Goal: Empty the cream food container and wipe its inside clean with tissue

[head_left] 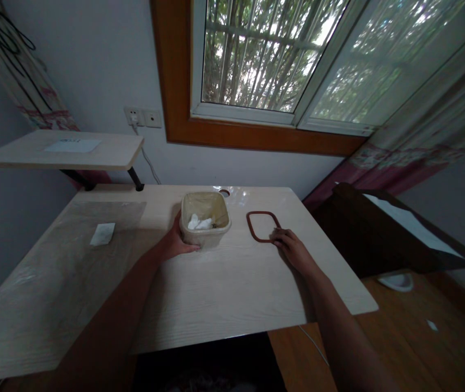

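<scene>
A small squarish trash bin [205,235] stands on the table with a pale liner over its rim, and crumpled white tissues [200,222] lie inside. My left hand [174,240] is wrapped round the bin's left side and lower front, thumb forward. To the right of the bin, a reddish-brown rounded-square ring [252,228], shaped like a bin rim, rests flat on the tabletop or nearly so. My right hand [289,246] grips its lower right corner with bent fingers; part of the ring is hidden beneath them.
The light wooden table [216,294] carries a clear plastic sheet [69,261] and a white paper slip [103,234] at left. A raised shelf [61,149] stands at back left. A round cable hole [224,193] lies behind the bin. A dark brown surface [363,234] is at right.
</scene>
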`<state>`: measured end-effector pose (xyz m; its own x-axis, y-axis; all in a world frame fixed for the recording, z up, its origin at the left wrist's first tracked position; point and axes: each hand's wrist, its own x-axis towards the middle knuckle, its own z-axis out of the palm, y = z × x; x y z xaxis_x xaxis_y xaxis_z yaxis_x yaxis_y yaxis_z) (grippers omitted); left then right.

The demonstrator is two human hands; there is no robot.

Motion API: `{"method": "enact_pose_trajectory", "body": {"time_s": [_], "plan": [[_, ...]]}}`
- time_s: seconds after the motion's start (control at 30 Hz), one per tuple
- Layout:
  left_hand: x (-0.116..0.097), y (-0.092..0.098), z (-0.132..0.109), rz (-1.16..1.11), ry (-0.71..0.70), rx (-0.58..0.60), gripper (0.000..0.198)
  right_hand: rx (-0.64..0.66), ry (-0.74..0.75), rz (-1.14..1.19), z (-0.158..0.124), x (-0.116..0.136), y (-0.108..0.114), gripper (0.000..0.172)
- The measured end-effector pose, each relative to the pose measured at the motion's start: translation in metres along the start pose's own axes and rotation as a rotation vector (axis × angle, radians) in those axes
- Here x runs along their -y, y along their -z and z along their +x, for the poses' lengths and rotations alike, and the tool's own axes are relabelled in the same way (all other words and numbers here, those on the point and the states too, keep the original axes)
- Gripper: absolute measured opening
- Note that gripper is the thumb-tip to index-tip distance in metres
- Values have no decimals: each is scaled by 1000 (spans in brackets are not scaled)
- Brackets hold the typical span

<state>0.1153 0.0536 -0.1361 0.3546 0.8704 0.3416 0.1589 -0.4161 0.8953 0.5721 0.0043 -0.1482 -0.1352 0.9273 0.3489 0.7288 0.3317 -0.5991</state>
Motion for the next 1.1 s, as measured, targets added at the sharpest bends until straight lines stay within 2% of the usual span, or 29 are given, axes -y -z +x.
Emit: {"method": "enact_pose_trajectory", "body": {"time_s": [0.37, 0.7, 0.93, 1.1], "plan": [[-3, 1, -1, -2, 5, 5, 144, -21, -3, 18, -2, 4, -3, 19], [2, 0, -1, -25, 24, 9, 144, -23, 71, -19, 0, 15, 2, 21], [4, -1, -1, -4, -13, 4, 144, -105, 78, -59, 9, 41, 2, 26], [3, -2, -1, -42, -14, -1, 143, -88, 129, -5, 21, 70, -8, 27]]}}
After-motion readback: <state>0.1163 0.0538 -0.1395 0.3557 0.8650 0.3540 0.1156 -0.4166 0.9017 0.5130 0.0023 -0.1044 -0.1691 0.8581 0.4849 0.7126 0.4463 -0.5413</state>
